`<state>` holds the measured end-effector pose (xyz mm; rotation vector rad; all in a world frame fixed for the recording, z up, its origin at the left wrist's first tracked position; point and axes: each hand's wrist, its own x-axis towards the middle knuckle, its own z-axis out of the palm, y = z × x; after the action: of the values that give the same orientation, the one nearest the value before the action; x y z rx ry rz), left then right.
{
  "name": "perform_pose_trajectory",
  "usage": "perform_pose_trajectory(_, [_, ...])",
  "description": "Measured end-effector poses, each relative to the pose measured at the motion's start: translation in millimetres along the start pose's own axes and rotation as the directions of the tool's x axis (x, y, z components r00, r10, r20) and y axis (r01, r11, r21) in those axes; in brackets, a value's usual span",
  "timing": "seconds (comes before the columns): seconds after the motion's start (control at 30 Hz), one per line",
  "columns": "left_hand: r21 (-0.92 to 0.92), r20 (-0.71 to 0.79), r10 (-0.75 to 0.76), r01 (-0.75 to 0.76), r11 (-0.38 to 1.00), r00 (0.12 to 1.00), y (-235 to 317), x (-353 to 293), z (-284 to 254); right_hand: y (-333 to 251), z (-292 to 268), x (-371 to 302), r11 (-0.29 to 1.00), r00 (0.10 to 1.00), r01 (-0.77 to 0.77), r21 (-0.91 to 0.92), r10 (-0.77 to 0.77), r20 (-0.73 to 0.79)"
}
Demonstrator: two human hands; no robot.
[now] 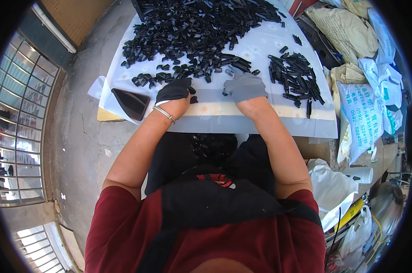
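Observation:
My left hand point(175, 92), in a black glove, is closed near the front of the table, with a small black plastic piece point(193, 99) by its fingertips. Whether that piece is held or lies on the table is unclear. To its right, my right hand point(246, 87) wears a grey dotted glove and is curled closed; a dark bit shows at its fingertips, too small to name. A big heap of small black plastic parts point(183, 38) spreads beyond both hands. Right of my right hand lies a smaller pile of long black plastic pieces point(294, 77).
A dark phone point(131, 103) lies at the table's left corner, on the pale plastic cover point(301, 123). Stuffed sacks point(358, 118) crowd the right side. Near my right elbow is a white plastic bag point(331, 186). A dark container of black parts point(212, 145) sits between my legs.

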<state>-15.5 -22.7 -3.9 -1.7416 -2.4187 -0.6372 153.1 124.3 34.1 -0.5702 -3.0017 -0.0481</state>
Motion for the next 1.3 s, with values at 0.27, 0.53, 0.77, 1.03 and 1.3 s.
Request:
perform_pose_trajectory(0.27, [-0.086,-0.022,-0.051,0.049,0.995,0.998,-1.0,-5.9,-23.6,-36.2,-4.5,-35.9,0.928,0.982,0.012,0.371,0.058,-0.177])
perform_pose_trajectory(0.53, [-0.439,0.240,0.228,-0.104,0.892,0.944,39.6,-32.8,-58.0,-61.5,-8.7,-58.6,0.792,0.972,0.229,0.566,-0.162,-0.168])
perform_pose_trajectory(0.77, [-0.393,0.213,0.172,-0.077,0.916,0.962,29.7,-75.4,-9.8,-78.5,-10.3,-62.6,0.748,0.962,0.150,0.647,0.042,-0.271])
perform_pose_trajectory(1.03, [-0.757,0.347,-0.260,0.432,0.489,0.901,51.3,-56.4,-35.2,-69.8,-17.9,-79.1,0.856,0.955,0.072,0.511,0.090,-0.284])
perform_pose_trajectory(1.3, [-0.649,0.049,-0.026,0.052,0.759,0.998,56.0,-52.6,-34.7,-76.2,-25.1,-78.2,0.950,0.985,0.047,0.309,0.008,-0.175])
